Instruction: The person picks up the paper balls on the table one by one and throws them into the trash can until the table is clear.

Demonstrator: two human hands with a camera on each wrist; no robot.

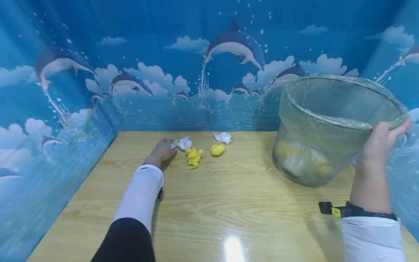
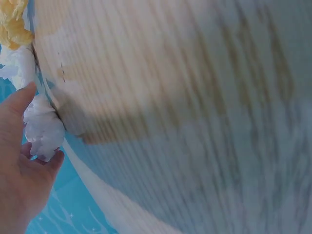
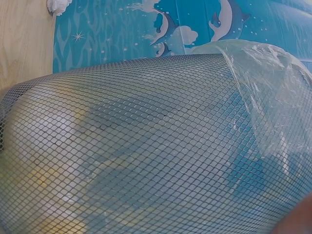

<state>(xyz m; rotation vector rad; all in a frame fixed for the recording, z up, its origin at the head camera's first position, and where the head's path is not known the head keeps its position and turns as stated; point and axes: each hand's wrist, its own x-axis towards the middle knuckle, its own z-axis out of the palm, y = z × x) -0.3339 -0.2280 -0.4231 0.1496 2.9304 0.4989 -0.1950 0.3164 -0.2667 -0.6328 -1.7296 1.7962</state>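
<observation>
On the far left part of the table, my left hand [image 1: 163,151] has its thumb and fingers around a crumpled white paper ball [image 2: 44,127], pinching it against the tabletop. Right beside it lie a second white paper ball [image 1: 185,143] and a crumpled yellow paper ball [image 1: 194,157]. My right hand [image 1: 376,145] grips the rim of a mesh wastebasket [image 1: 304,153] lined with a thin greenish plastic bag [image 1: 327,118]. The basket tilts to the right. White and yellow paper balls show blurrily through its mesh [image 3: 146,146], near the bottom.
Farther right along the back of the wooden table [image 1: 229,203] lie another yellow paper ball [image 1: 217,149] and another white one [image 1: 223,137]. A blue curtain [image 1: 157,43] printed with dolphins stands behind the table and along both sides.
</observation>
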